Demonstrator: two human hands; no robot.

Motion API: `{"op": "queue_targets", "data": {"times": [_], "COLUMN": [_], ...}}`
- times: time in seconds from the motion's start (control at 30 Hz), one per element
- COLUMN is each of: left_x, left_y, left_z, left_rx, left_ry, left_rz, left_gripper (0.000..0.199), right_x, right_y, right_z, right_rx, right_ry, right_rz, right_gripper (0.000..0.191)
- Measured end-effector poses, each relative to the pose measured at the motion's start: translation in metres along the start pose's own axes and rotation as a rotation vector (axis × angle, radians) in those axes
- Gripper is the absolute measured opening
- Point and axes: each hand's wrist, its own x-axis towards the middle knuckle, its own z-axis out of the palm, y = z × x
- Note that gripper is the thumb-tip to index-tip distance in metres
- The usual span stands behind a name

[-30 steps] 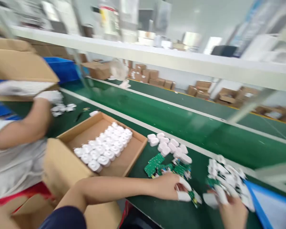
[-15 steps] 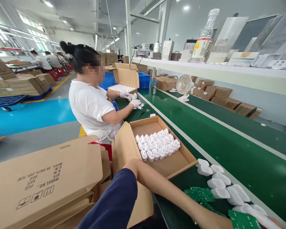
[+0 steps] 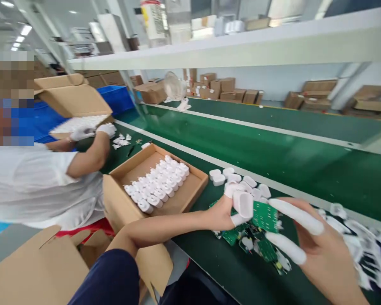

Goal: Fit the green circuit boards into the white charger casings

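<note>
My left hand (image 3: 222,212) grips a white plastic housing (image 3: 243,204) with its open side toward me. Between the thumb and index finger of my right hand (image 3: 320,243) is a green circuit board (image 3: 264,217), close against the housing's right side. White finger covers sit on fingers of both hands. Below them lies a pile of circuit boards (image 3: 268,250) with small parts attached. Several more white housings (image 3: 218,179) stand on the bench just beyond my left hand.
Left of my arm, a cardboard box (image 3: 193,199) holds rows of white units (image 3: 160,192). A co-worker in a white shirt (image 3: 34,182) works further left. White scraps (image 3: 362,237) lie at right. A shelf (image 3: 225,57) spans above the green belt (image 3: 228,140).
The view has swung right. My left hand has lifted a housing off the bench, and my right hand is now in full view with a circuit board brought beside the housing.
</note>
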Motion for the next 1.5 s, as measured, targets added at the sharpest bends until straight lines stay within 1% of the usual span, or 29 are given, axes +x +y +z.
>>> {"op": "queue_targets", "data": {"times": [0.1, 0.27, 0.37, 0.47, 0.6, 0.73, 0.8, 0.97, 1.2, 1.3, 1.4, 1.5], "left_x": [0.002, 0.005, 0.007, 0.008, 0.006, 0.006, 0.005, 0.003, -0.001, -0.002, -0.003, -0.004], "left_y": [-0.001, -0.002, -0.003, -0.002, -0.003, -0.005, -0.007, -0.008, -0.011, -0.011, -0.012, -0.014], "left_z": [0.002, 0.004, 0.003, 0.002, 0.003, 0.003, 0.003, 0.003, 0.001, 0.001, 0.0, 0.0], "left_rx": [-0.02, -0.104, -0.136, -0.14, -0.133, -0.12, -0.125, -0.087, -0.129, -0.108, -0.07, -0.045], "left_ry": [-0.007, -0.01, -0.02, -0.033, -0.052, -0.039, -0.052, -0.077, -0.089, -0.111, -0.142, -0.147], "left_rz": [0.043, 0.08, 0.118, 0.118, 0.083, 0.117, 0.128, 0.102, 0.073, 0.051, 0.008, -0.005], "left_gripper": [0.043, 0.041, 0.039, 0.038, 0.041, 0.047, 0.048, 0.042, 0.048, 0.047, 0.05, 0.053], "right_x": [0.008, 0.015, 0.016, 0.017, 0.017, 0.012, 0.01, 0.008, 0.008, 0.007, 0.008, 0.008], "right_y": [-0.002, -0.004, -0.007, -0.01, -0.009, -0.003, -0.001, 0.001, 0.007, 0.01, 0.011, 0.011], "right_z": [0.0, 0.005, 0.001, 0.0, 0.008, 0.02, 0.022, 0.024, 0.03, 0.033, 0.035, 0.036], "right_rx": [-0.03, -0.025, -0.007, -0.008, -0.026, -0.044, -0.048, -0.049, -0.055, -0.063, -0.066, -0.071], "right_ry": [-0.037, -0.023, 0.013, 0.022, 0.036, 0.045, 0.043, 0.078, 0.089, 0.11, 0.143, 0.151], "right_rz": [-0.062, -0.15, -0.17, -0.172, -0.195, -0.228, -0.227, -0.229, -0.256, -0.255, -0.26, -0.263], "right_gripper": [0.041, 0.042, 0.041, 0.042, 0.043, 0.049, 0.052, 0.051, 0.051, 0.052, 0.051, 0.049]}}
